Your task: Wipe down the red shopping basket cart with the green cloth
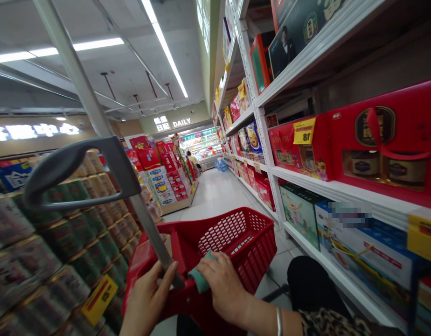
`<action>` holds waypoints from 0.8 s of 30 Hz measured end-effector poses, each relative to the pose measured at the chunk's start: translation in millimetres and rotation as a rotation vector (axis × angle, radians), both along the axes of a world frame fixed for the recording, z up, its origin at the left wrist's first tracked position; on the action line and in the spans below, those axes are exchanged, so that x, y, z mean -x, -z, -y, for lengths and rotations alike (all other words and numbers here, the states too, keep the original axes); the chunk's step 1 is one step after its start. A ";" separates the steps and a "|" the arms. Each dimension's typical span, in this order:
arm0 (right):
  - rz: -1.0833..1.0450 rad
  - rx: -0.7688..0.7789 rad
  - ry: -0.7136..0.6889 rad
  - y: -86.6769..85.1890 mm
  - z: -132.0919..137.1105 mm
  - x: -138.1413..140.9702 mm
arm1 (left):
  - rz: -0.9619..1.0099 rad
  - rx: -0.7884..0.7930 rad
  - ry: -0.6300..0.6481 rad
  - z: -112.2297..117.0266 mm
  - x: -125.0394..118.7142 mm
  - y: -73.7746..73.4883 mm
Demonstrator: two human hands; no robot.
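A red plastic shopping basket cart [259,233] with perforated sides stands directly in front of me, its inside visible. From its near end a grey metal pole [149,228] rises to the upper left, with a grey loop handle [126,179] partway up. Near the pole's foot, my left hand [147,296] is closed around it, thumb on the right side. My right hand [222,282] presses a green cloth [200,279] onto the basket's near rim, fingers curled over the cloth. Part of the cloth is hidden under that hand.
White shelves [306,182] with red gift boxes [390,144] run along the right, close to my knee [313,284]. Stacked wrapped packs [72,233] with a yellow price tag [100,298] stand on the left. A tiled aisle [212,186] leads to a lit cooler; a person [193,159] is far off.
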State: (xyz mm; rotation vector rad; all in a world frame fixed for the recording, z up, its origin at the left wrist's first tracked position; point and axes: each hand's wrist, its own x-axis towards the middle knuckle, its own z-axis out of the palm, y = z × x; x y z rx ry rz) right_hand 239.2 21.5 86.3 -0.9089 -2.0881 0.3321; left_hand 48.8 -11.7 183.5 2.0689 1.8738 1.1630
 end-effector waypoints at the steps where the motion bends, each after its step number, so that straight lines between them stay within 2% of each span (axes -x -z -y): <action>1: 0.009 -0.018 0.000 0.8 -1.0 -0.9 | 0.001 0.010 -0.001 -0.1 0.8 0.0; 5: 0.015 -0.061 0.025 10.7 -7.5 -5.8 | 0.021 0.015 -0.013 -0.7 -0.8 1.0; 10: 0.010 -0.062 0.107 31.4 -27.2 -19.1 | 0.029 0.028 0.020 -3.1 1.4 5.1; 15: 0.121 0.004 0.239 43.5 -53.7 -50.4 | 0.050 0.054 0.044 -6.6 8.8 9.6; 24: 0.246 0.080 0.387 49.1 -91.2 -108.1 | 0.017 -0.004 0.054 -8.7 6.7 8.3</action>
